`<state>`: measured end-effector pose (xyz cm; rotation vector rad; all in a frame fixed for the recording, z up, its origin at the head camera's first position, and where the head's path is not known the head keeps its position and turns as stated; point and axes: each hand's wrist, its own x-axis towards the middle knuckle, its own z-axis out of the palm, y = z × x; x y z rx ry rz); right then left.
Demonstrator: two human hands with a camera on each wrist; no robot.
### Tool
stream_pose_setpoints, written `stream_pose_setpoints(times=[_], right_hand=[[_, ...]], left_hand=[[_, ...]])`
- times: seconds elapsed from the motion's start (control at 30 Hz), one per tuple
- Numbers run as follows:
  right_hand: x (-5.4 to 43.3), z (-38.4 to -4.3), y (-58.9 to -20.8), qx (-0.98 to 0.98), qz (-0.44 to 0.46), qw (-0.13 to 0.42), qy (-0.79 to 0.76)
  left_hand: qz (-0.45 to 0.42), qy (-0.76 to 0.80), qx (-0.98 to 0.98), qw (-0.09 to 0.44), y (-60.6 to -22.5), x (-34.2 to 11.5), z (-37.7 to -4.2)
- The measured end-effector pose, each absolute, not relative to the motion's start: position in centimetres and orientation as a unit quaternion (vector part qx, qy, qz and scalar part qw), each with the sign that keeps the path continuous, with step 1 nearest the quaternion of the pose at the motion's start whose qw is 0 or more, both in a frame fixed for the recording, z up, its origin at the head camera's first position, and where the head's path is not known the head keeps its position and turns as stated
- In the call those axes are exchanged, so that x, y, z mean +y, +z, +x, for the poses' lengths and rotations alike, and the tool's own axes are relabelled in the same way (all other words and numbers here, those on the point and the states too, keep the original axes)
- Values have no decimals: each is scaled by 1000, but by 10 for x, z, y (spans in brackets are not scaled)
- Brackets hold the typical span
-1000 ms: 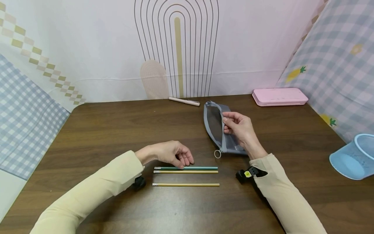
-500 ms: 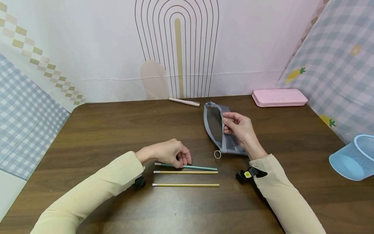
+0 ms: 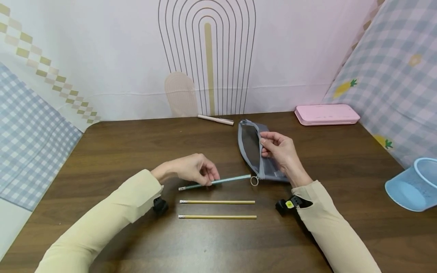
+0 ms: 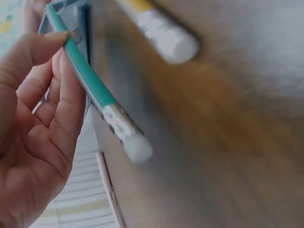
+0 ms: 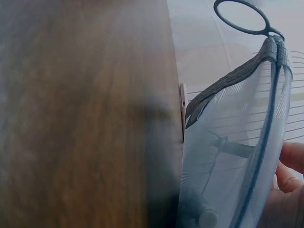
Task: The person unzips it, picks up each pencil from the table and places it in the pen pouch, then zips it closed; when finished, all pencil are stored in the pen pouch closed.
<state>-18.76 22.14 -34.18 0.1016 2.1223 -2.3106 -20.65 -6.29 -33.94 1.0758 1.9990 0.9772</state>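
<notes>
My left hand (image 3: 192,168) pinches a green pencil (image 3: 233,178) near its middle, between thumb and fingers. Its white eraser (image 4: 137,148) end points left, and the other end reaches the ring pull (image 3: 254,181) of a grey mesh zipper pouch (image 3: 243,148). The pouch lies unzipped, its mouth gaping toward the left. With thumb and fingers, my right hand (image 3: 279,148) holds the near-right edge of that mouth; the right wrist view shows those fingers (image 5: 289,175) at the see-through mesh. Below the left hand, two gold pencils (image 3: 218,202) lie parallel on the table, erasers to the left.
A pale pink pen (image 3: 216,120) lies at the table's back edge, left of the pouch. Farther right sits a pink case (image 3: 327,115). A light blue mesh cup (image 3: 411,185) stands at the right edge. Patterned cloth (image 3: 129,57) hangs behind the brown table (image 3: 136,144).
My left hand has lifted the green pencil from beside the gold ones and moved it away from me, tilting its tip toward the pouch. The right hand keeps its hold on the pouch.
</notes>
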Motion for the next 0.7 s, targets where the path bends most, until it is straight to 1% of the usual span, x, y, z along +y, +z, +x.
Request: stream_pose_setpoints(times=[0.13, 0.33, 0.5, 0.7], right_hand=[[222, -187, -342, 678, 33, 0, -735], [222, -187, -342, 677, 37, -2, -735], [221, -187, -343, 675, 33, -1, -737], [222, -188, -343, 677, 29, -4, -735]], left_hand=[[316, 450, 767, 332, -340, -54, -218], [156, 549, 745, 345, -340, -22, -233], [70, 618, 697, 357, -342, 6, -241], [4, 668, 661, 342, -345, 32, -245]])
